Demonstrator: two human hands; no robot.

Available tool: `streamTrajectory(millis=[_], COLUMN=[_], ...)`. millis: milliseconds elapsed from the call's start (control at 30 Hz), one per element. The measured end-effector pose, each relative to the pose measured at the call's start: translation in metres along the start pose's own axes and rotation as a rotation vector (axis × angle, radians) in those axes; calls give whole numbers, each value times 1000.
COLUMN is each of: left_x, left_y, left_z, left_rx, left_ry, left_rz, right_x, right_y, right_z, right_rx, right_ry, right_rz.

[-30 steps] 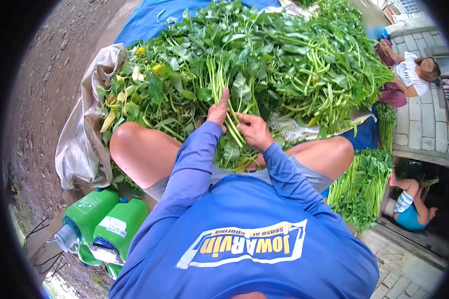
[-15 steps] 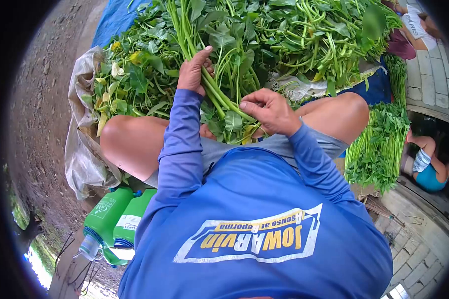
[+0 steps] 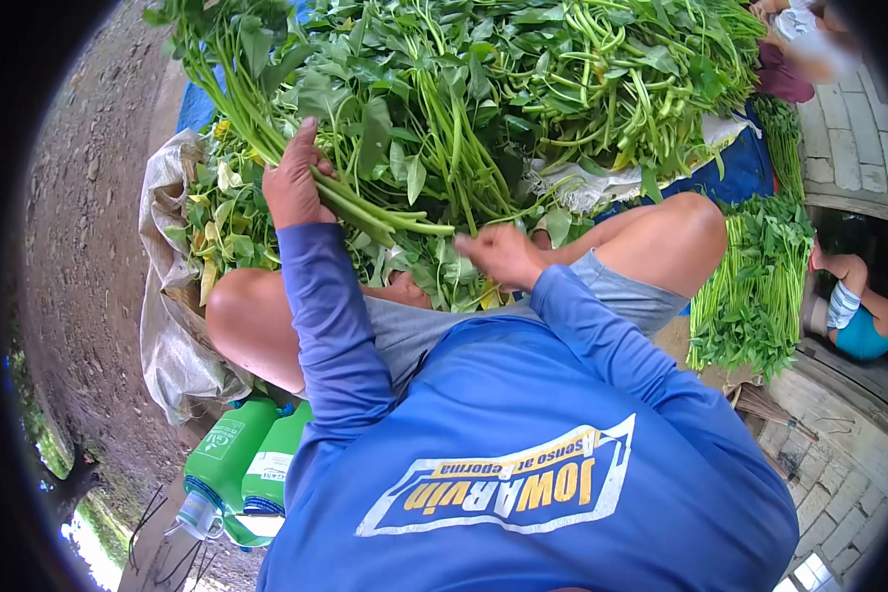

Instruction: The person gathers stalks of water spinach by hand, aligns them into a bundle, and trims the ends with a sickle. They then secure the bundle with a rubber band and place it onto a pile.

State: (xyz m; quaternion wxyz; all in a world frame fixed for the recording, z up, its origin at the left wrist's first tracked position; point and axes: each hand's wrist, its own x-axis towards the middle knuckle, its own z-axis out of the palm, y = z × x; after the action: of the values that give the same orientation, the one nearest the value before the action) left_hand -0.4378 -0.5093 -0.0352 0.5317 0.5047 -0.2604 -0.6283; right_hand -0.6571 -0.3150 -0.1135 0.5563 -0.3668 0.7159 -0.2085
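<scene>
My left hand (image 3: 296, 183) is wrapped round a bunch of water spinach (image 3: 229, 99), its leafy tops reaching up and left. The cut stem ends (image 3: 390, 215) stick out below the fist, pointing right. Close to those ends is my right hand (image 3: 506, 259), its fingers curled together and somewhat blurred. Whether it pinches a small piece I cannot make out. Beyond both hands spreads a large heap of loose water spinach (image 3: 444, 128). Leaves, some of them yellow, lie between my crossed legs.
Green jugs (image 3: 229, 449) stand by my left knee, near a pale sack (image 3: 173, 326). To my right lie neatly laid stems (image 3: 750, 286) of greens. Another person in a teal top (image 3: 863, 333) is at the far right, and one more person (image 3: 789, 69) sits at the upper right.
My left hand has moved left and slightly down with the bunch, which now leans further left. My right hand has moved a little left and down, apart from where it pinched the stems.
</scene>
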Motion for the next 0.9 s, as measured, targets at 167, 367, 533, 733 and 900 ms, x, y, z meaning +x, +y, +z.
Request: streamTrajectory(millis=[167,367,533,733,900], left_x=[-8,-2,6,11,4], left_y=[-10,-35,-51,-48,-57], left_z=[6,1,-6,7,18], left_rx=[58,134,197,174,196], left_ry=[33,31,-1,-20,-30], left_rz=[-51,-114,-129,-163,-162], right_x=[134,176,100,25,-14], right_y=[-18,-63,-106,-110,-128], right_z=[-25,-53,-121,-150,-125], right_rx=[-251,-345,474,600,396], right_ry=[685,556,161,109,30], right_rz=[-361,-130,-173,-391,-559])
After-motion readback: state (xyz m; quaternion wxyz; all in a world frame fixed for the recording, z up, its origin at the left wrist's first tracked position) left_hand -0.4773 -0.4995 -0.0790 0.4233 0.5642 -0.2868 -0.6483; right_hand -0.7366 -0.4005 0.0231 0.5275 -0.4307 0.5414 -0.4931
